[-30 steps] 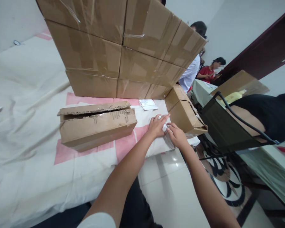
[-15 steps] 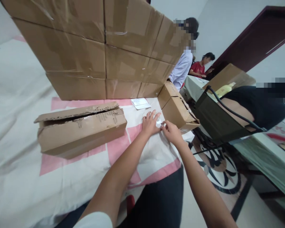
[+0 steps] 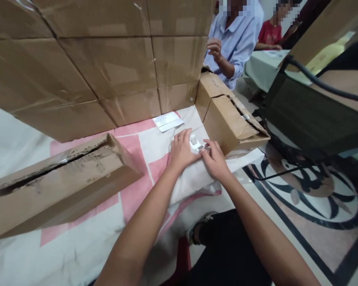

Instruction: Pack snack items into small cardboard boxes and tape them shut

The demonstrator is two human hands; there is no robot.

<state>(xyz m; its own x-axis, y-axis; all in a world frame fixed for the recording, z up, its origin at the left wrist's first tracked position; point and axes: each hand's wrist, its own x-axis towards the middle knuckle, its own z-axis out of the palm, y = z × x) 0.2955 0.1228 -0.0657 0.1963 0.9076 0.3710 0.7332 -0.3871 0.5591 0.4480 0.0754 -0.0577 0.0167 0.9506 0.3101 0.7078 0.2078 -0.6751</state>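
Note:
A small white object (image 3: 195, 145) with a clear rounded part and a dark rectangular patch lies on the pink-and-white cloth (image 3: 131, 159); its exact kind cannot be told. My left hand (image 3: 182, 149) curls round its left and near sides, the thumb along the edge closest to me. From the right, my right hand (image 3: 216, 159) pinches its edge beside the dark patch with thumb and index finger. Just beyond lies a white printed paper (image 3: 168, 121), folded and untouched.
Stacked taped cardboard boxes (image 3: 119, 75) form a wall at the back. A long open-topped carton (image 3: 59, 182) lies on the left, another carton (image 3: 226, 123) at the right edge. A person in a light blue shirt (image 3: 241, 35) stands behind; a dark chair (image 3: 307, 111) is at right.
The view has shifted closer and turned, so the boxes sit further left. My hands stay around the small white object, more of which now shows. The blue-shirted person's raised hand has come into view.

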